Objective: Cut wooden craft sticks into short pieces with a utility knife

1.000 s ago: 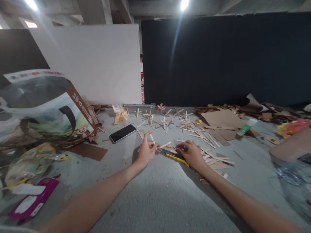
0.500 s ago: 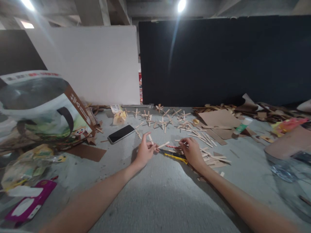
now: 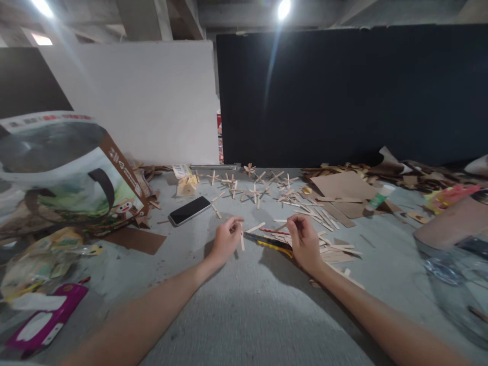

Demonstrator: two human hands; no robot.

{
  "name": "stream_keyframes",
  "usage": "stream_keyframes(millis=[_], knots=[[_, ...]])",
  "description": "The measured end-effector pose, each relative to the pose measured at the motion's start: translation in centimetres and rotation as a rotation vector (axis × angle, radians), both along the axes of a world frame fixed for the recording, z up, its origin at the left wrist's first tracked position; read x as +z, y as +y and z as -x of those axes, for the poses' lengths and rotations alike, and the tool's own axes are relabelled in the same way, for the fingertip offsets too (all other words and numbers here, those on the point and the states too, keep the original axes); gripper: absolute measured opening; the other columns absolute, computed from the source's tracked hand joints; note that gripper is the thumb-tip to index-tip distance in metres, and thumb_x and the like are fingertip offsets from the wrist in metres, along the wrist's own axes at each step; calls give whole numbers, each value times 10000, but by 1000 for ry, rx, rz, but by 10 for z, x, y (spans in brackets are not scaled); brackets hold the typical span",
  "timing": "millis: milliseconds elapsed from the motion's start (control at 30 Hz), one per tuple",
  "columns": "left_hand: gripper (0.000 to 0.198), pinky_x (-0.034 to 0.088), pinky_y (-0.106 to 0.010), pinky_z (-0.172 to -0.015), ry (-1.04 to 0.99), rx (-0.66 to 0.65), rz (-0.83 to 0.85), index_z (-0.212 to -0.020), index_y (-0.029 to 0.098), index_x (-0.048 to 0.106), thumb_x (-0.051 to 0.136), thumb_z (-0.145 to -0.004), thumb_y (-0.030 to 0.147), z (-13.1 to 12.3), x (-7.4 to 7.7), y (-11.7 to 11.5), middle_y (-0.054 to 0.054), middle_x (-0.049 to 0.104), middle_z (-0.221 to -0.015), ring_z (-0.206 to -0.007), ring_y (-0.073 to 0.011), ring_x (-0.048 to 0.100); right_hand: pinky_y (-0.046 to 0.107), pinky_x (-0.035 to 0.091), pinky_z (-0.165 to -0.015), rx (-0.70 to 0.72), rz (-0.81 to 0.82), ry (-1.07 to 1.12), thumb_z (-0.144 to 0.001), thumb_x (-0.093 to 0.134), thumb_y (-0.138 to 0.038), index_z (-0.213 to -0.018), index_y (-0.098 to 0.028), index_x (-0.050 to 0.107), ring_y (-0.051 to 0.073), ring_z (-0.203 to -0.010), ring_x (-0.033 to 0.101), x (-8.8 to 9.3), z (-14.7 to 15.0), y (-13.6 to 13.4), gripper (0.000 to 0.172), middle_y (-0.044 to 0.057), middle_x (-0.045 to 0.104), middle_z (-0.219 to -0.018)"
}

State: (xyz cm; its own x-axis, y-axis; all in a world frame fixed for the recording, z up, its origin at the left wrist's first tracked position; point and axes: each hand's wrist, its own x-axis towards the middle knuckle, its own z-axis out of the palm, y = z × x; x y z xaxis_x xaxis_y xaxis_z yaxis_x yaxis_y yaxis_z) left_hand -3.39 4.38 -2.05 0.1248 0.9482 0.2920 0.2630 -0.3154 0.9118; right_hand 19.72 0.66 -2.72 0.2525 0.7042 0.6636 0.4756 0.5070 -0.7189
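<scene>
My left hand (image 3: pixel 227 239) is closed, pinching a wooden craft stick (image 3: pixel 242 240) that hangs down from its fingertips. To the right, my right hand (image 3: pixel 306 241) is closed too, thumb and forefinger pressed together; a thin brownish craft stick (image 3: pixel 282 225) seems to jut out from them to the left. Between the hands lie a yellow and black utility knife (image 3: pixel 275 247), a red striped thin rod (image 3: pixel 269 231) and a pair of joined sticks (image 3: pixel 256 227). Loose craft sticks (image 3: pixel 337 247) spread beneath and beyond my right hand.
Several star-shaped stick pieces (image 3: pixel 255 193) stand farther back. A phone (image 3: pixel 189 210) lies left of them. Cardboard sheets (image 3: pixel 343 187) and a glue stick (image 3: pixel 380 198) are at the back right. A large printed bag (image 3: pixel 72 173) and a purple case (image 3: pixel 49 317) sit at the left.
My left hand has turned, and its stick now points downward instead of up. My right hand has risen from the loose sticks, its fingers now pinched around what looks like a stick.
</scene>
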Motion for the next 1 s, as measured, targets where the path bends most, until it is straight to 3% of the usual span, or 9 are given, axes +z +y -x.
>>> stream_keyframes(millis=[67, 133, 333, 633, 833, 1000], knots=[[191, 504, -324, -761, 103, 110, -157, -913, 198, 737, 549, -885, 198, 2, 1, 1, -56, 696, -848, -842, -208, 652, 347, 520, -696, 41, 22, 19, -1009, 537, -499, -932, -240, 573, 200, -721, 594, 0, 2, -2, 273, 32, 639, -809], [198, 505, -359, -865, 164, 139, -262, -902, 208, 751, 555, -894, 182, 2, 2, 0, -68, 679, -929, -957, -229, 638, 343, 530, -681, 101, 46, 36, -1004, 547, -510, -925, -243, 576, 199, -706, 609, 1, 3, -4, 280, 37, 651, -808], [254, 463, -417, -1017, 314, -57, -467, -1065, 223, 767, 523, -1002, 249, -4, 5, -12, -87, 660, -1043, -1079, -247, 573, 348, 566, -744, 289, 122, -44, -992, 566, -425, -888, -250, 612, 216, -799, 690, 3, 10, -12, 209, 54, 723, -873], [286, 439, -433, -1035, 372, -86, -408, -1096, 215, 772, 498, -1033, 269, -4, 0, -6, -90, 684, -1084, -1103, -256, 551, 348, 585, -765, 286, 146, -113, -973, 576, -390, -890, -244, 652, 222, -813, 709, 4, 15, -11, 184, 57, 750, -876], [351, 437, -409, -1009, 365, -187, -375, -896, 212, 737, 466, -1064, 359, -5, 6, -9, -76, 698, -982, -1064, -248, 544, 347, 588, -769, 276, 124, -120, -977, 566, -368, -888, -248, 653, 225, -823, 717, 3, 15, -11, 174, 59, 754, -872], [378, 439, -403, -986, 344, -197, -377, -776, 211, 667, 474, -1058, 371, -5, 6, -8, -72, 689, -942, -1025, -242, 545, 357, 592, -767, 271, 140, -116, -972, 569, -386, -888, -253, 666, 230, -826, 717, 1, 15, -9, 185, 64, 762, -889]])
